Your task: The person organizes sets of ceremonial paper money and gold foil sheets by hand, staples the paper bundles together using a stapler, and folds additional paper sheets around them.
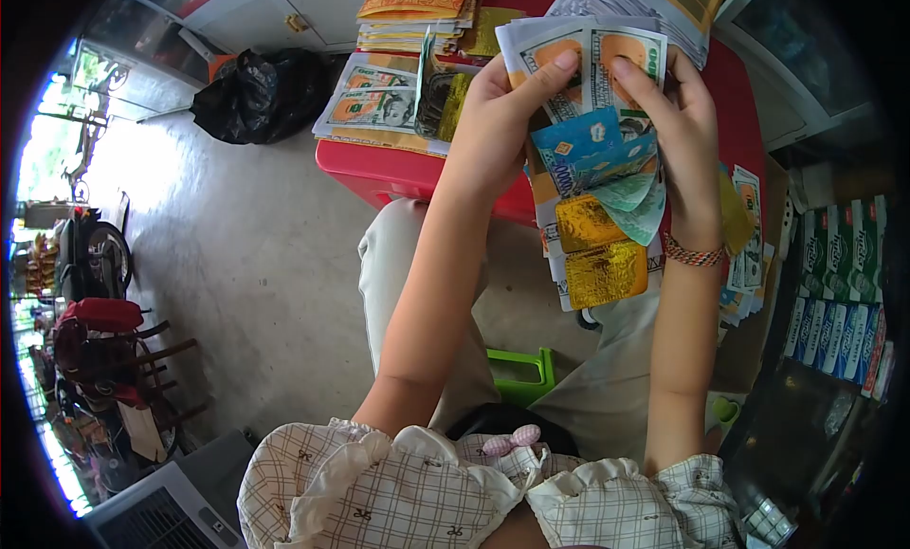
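Observation:
My left hand [502,108] and my right hand [681,122] grip a stack of joss paper notes [597,51] from both sides. Both thumbs press on its top face, which is printed like orange and green dollar bills. Just below the thumbs are fanned blue notes [576,151] and pale green notes [637,208]. Gold foil sheets [607,276] lie lower, over more printed paper near my knees. Whether these lower papers are held or resting on something, I cannot tell. A braided bracelet [694,255] circles my right wrist.
On the red table [408,173] are a dollar-print bundle [372,99], yellow-orange paper [417,1] and white sheets [621,1]. More notes [749,231] sit at the right. A black plastic bag [261,94] is on the floor; a green stool [531,383] is beneath me. Boxes [834,336] stand right.

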`<state>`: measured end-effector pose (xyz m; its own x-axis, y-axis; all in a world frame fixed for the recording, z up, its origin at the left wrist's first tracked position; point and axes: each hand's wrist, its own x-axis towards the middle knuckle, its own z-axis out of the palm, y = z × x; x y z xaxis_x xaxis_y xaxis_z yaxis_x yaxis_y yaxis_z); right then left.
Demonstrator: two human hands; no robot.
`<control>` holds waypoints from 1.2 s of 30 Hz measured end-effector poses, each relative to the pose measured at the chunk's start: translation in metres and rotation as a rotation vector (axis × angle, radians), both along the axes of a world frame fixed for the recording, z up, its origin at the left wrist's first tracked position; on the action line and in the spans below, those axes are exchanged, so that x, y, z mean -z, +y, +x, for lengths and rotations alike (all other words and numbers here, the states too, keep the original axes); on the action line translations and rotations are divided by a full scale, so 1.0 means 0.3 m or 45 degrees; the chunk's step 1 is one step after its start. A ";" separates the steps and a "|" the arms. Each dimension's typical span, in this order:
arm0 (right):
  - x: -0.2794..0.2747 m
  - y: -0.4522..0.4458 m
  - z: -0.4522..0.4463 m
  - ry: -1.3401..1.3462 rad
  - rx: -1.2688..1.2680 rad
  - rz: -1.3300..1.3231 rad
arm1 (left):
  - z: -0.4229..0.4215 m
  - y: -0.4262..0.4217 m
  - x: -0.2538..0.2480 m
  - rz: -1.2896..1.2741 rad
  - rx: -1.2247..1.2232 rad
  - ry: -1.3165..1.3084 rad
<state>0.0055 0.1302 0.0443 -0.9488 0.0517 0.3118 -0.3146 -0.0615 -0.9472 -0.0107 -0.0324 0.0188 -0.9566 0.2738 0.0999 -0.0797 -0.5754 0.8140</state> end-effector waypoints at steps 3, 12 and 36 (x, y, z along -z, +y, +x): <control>0.005 -0.003 -0.003 -0.009 0.018 -0.001 | 0.006 -0.002 -0.014 0.065 0.018 -0.024; 0.005 0.005 -0.002 -0.026 0.008 -0.013 | 0.002 -0.010 -0.012 0.078 0.058 -0.091; 0.015 0.028 -0.011 0.118 -0.021 0.247 | 0.002 -0.001 -0.006 0.041 -0.025 -0.057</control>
<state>0.0023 0.1387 0.0399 -0.9156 -0.0333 0.4006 -0.4017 0.1131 -0.9088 -0.0100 -0.0328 0.0206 -0.9654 0.2526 0.0655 -0.1041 -0.6032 0.7908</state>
